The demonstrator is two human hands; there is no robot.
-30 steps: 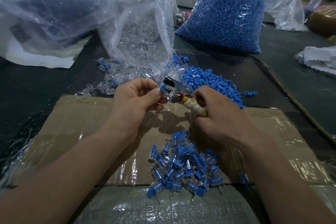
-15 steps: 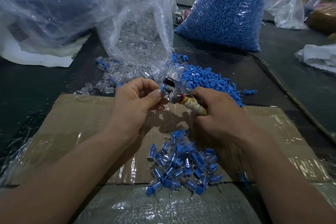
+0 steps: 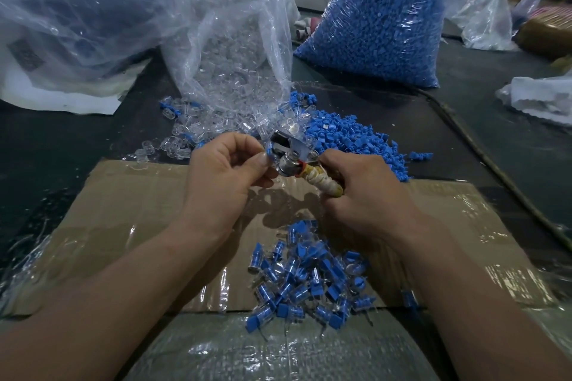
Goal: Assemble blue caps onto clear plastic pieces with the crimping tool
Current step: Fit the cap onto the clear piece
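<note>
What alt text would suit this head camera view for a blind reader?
A person's left hand pinches a small blue plastic cap at the metal head of a tape-handled crimping tool gripped by the right hand. On taped brown cardboard lies a pile of capped clear pieces; behind sit loose blue caps and bags of parts.

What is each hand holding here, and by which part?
The right hand grips the crimping tool by its wrapped handle; the left hand pinches a small blue cap at the tool's head.
</note>
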